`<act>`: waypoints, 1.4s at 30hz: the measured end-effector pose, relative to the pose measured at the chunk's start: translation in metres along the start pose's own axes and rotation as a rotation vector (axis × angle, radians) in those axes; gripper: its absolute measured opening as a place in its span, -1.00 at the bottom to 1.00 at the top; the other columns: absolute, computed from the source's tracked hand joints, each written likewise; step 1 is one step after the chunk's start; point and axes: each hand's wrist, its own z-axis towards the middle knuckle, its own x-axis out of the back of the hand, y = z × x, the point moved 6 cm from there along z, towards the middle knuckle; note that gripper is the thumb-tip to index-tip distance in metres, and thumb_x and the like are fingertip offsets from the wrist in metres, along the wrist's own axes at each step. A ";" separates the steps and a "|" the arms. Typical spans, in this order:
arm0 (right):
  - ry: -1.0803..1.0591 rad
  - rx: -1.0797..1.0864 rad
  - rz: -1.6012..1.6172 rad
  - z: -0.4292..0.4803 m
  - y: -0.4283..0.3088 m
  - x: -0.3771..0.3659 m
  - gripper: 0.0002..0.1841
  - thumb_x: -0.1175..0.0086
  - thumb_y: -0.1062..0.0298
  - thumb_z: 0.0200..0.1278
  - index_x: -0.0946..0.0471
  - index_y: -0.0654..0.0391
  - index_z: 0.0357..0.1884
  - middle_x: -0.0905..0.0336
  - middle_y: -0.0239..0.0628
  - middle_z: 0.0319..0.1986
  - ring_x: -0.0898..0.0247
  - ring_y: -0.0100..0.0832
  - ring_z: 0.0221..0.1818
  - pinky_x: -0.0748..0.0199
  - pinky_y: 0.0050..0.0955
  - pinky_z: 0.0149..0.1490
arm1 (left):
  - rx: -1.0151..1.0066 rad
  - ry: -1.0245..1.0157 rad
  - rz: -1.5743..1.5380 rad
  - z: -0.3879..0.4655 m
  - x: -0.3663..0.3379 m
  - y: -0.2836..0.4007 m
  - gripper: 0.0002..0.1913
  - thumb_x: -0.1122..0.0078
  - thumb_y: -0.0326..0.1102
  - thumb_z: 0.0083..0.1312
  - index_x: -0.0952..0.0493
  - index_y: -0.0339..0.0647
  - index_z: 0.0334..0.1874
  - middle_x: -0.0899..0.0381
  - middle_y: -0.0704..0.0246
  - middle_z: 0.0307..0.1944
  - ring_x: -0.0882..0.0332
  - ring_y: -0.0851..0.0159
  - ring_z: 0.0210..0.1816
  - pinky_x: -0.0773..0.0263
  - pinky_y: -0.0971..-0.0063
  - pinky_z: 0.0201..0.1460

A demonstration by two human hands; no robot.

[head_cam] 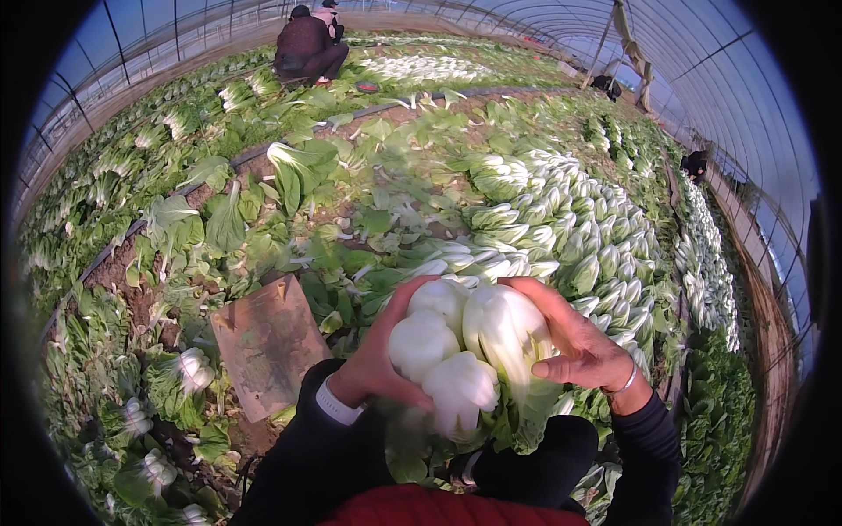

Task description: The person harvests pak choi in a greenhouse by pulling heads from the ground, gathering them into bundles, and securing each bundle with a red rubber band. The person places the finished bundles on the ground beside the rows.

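Note:
Several bok choy heads (444, 361) with thick white bases are cupped together between my two hands, low in the centre of the head view. My left hand (388, 348), with a white band at the wrist, wraps their left side. On the right, my right hand (572, 335) presses its fingers and thumb against a larger bok choy head (503, 322), a thin bracelet at its wrist. The leaves hang down below, partly in shadow. Just beyond my hands lie rows of trimmed bok choy (579, 223), white bases facing up or sideways.
A stained flat board (270, 348) lies on the soil to the left, near tied bok choy bundles (195, 370). Loose leaves (302, 171) cover the ground ahead. A dark hose (247, 156) crosses the bed. A person in dark clothes (306, 46) squats far off; others are farther away.

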 end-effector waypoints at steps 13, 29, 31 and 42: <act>0.349 0.050 -0.492 -0.001 0.001 -0.014 -0.16 -0.41 0.38 0.13 -0.24 0.20 0.45 -0.42 -0.07 0.22 -0.35 -0.24 0.27 -0.28 -0.30 0.35 | -0.022 0.027 -0.027 0.005 0.003 -0.001 0.48 -0.81 -0.05 -0.51 0.02 -0.23 0.53 -0.25 0.24 0.42 -0.24 0.19 0.43 -0.14 0.19 0.48; 0.378 -0.014 -0.104 -0.019 0.044 -0.017 -0.12 -0.28 0.09 0.26 -0.09 0.18 0.52 -0.16 -0.05 0.37 -0.10 -0.14 0.42 -0.01 -0.25 0.48 | -0.004 -0.005 0.254 0.004 -0.010 -0.009 0.51 -0.83 -0.13 -0.54 0.06 -0.21 0.54 -0.21 0.21 0.39 -0.21 0.20 0.41 -0.17 0.22 0.45; 0.299 0.073 -0.108 -0.018 0.040 -0.017 -0.07 -0.18 -0.10 0.30 -0.03 0.20 0.54 -0.09 -0.01 0.41 0.00 -0.10 0.48 0.08 -0.21 0.51 | -0.064 0.006 0.310 0.005 -0.011 -0.010 0.50 -0.83 -0.12 -0.49 0.09 -0.21 0.54 -0.19 0.20 0.40 -0.21 0.18 0.41 -0.18 0.21 0.45; 0.673 0.002 0.090 0.003 0.073 -0.001 -0.25 0.37 -0.29 0.53 -0.34 0.24 0.33 -0.43 -0.11 0.16 -0.39 -0.29 0.18 -0.31 -0.34 0.31 | -0.271 0.250 0.574 0.003 -0.042 -0.029 0.34 -0.74 -0.06 -0.21 0.08 -0.40 0.50 -0.22 0.05 0.33 -0.27 0.08 0.34 -0.25 0.17 0.37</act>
